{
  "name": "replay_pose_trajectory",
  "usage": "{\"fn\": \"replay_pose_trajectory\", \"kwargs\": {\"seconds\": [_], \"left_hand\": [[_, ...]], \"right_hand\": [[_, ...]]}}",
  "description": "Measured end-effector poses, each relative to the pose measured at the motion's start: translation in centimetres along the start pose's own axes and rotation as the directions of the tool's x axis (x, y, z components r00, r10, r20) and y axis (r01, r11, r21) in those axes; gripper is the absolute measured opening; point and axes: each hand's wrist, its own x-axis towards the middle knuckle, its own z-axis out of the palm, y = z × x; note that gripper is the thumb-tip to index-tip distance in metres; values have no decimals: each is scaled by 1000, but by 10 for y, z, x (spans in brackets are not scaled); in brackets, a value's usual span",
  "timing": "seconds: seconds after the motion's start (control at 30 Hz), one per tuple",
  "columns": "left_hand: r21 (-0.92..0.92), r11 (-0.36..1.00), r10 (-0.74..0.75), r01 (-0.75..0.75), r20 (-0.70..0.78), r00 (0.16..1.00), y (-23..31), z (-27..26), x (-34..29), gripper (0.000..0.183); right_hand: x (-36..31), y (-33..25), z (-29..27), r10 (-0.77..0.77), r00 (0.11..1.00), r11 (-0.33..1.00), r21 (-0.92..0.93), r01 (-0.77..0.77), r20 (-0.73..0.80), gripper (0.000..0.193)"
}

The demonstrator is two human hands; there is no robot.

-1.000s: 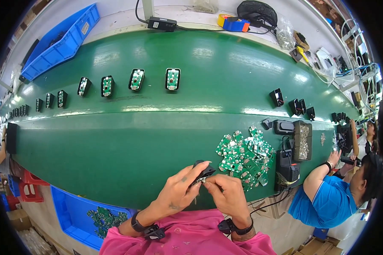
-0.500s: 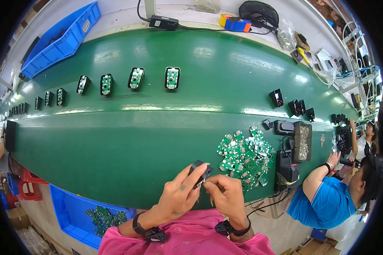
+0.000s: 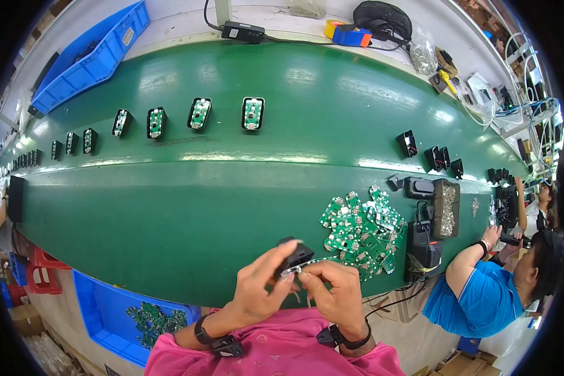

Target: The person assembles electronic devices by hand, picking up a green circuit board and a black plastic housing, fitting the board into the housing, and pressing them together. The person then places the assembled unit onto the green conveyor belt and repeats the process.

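My left hand (image 3: 261, 282) grips a black plastic housing (image 3: 299, 254) above the near edge of the bench, tilted, with its light-coloured underside edge toward me. Close against it, my right hand (image 3: 333, 286) has thumb and fingertips pinched together at the housing's lower edge. Whatever lies in that pinch is too small to make out. Beyond my right hand spreads a loose pile of green circuit boards (image 3: 363, 232). Further off stands a row of black housings with green boards set in them, the nearest one (image 3: 252, 114) straight ahead.
Right of the pile are a black power device (image 3: 424, 250) with cables and a tray of small metal parts (image 3: 446, 210). More black housings (image 3: 407, 144) stand behind. A blue bin (image 3: 109, 326) sits low at left. A co-worker in blue (image 3: 476, 288) works at right.
The black housing has turned in my left hand, so its side and lower edge show more. My right fingers have stayed at its edge, shifting slightly.
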Motion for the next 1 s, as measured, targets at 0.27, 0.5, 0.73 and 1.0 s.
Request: {"fn": "replay_pose_trajectory", "kwargs": {"seconds": [0.27,0.5,0.73,1.0], "left_hand": [[-515,839,224,-176,33,974,-10,-19,-2,50],[-612,764,275,-202,26,961,-7,-16,0,49],[-598,766,299,-235,9,954,-7,-15,-2,54],[-71,936,348,-345,28,937,18,-19,15,68]], "right_hand": [[-6,-40,3,-377,925,917,-159,366,-42,17],[-8,-47,13,-534,830,819,-340,462,-160,20],[-9,-47,10,-520,835,833,-323,449,-181,19],[-11,-43,0,-306,935,951,-114,289,-180,14]]}}
